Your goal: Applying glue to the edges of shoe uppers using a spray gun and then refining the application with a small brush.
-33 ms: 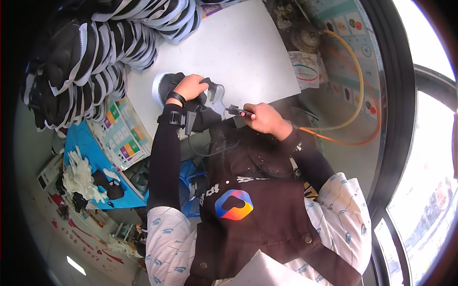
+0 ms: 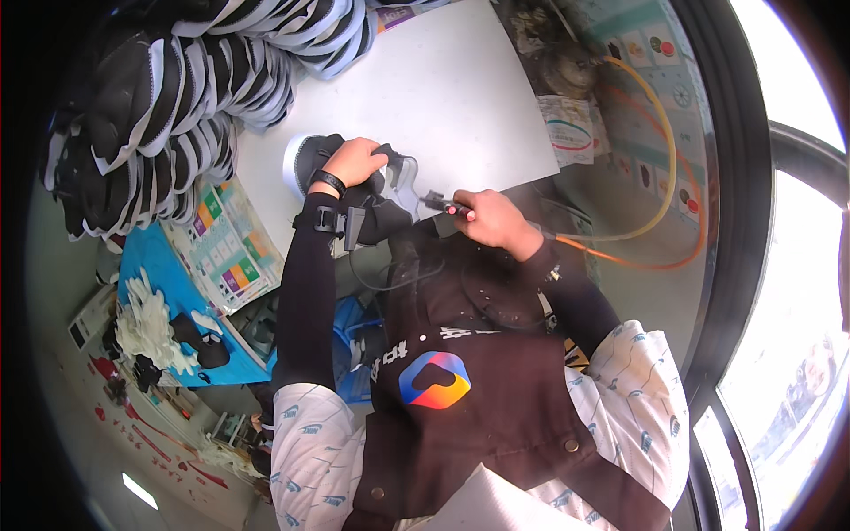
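My left hand (image 2: 356, 162) is closed on a black and light-grey shoe upper (image 2: 404, 180), its fingers pressing over the middle of the piece. The upper lies at the near edge of the white tabletop (image 2: 425, 88). In my right hand (image 2: 494, 219) is a slim, dark brush-like tool (image 2: 436, 202) with red spots on its handle. Its dark tip points left, close to the grey edge of the upper; I cannot tell whether they touch. An orange hose (image 2: 591, 254) shows beside my right wrist. Black bands circle my left wrist.
Rows of stacked black and light-grey shoe uppers (image 2: 177, 115) fill the table's left and back. White gloves (image 2: 146, 323) lie on a blue surface (image 2: 146, 257) at lower left. A yellow hose (image 2: 664, 133) loops at right, near a window frame (image 2: 753, 177).
The tip of the brush-like tool has shifted very slightly up in the picture. My left hand and the shoe upper look the same.
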`<state>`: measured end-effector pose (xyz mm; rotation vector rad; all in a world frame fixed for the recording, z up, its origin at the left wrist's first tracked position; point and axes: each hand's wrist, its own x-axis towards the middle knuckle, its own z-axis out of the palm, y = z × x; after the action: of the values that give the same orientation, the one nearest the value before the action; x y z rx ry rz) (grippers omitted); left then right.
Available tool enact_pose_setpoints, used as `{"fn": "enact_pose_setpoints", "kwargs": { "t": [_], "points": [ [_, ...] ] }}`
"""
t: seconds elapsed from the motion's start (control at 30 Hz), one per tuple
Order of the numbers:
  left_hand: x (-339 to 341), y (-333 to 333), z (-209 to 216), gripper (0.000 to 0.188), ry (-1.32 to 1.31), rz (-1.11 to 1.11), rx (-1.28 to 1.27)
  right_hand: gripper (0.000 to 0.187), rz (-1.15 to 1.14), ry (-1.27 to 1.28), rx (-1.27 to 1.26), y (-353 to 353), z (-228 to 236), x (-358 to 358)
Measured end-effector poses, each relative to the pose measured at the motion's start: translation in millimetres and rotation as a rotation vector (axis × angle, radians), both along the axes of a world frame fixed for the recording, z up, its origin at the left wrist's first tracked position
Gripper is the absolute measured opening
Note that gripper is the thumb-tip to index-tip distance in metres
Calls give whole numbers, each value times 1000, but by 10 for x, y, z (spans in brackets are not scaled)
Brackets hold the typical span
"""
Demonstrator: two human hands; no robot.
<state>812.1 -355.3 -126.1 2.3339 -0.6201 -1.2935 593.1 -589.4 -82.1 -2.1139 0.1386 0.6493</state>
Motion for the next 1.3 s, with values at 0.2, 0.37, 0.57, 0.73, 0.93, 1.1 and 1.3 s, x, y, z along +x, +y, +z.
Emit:
{"fn": "enact_pose_setpoints", "kwargs": {
  "t": [0.2,0.37,0.57,0.73,0.93,1.1,1.3],
  "points": [
    [-148,28,103,34,-52,28,-32,22,-84,-16,14,42,41,5],
    [-279,51,207,34,-63,76,-55,23,6,17,5,75,-27,-81],
    [-388,158,235,32,-112,105,-79,23,-44,38,-11,87,-2,-44],
    [-475,188,267,30,-135,121,-115,23,-5,57,21,79,51,-40],
    [-602,259,316,29,-163,148,-183,22,24,67,28,130,-36,-63],
    [-626,277,366,28,-148,145,-135,22,-66,42,19,141,57,-12],
    [-675,311,346,32,-154,192,-165,25,42,74,43,172,-65,-80]
  ]
}}
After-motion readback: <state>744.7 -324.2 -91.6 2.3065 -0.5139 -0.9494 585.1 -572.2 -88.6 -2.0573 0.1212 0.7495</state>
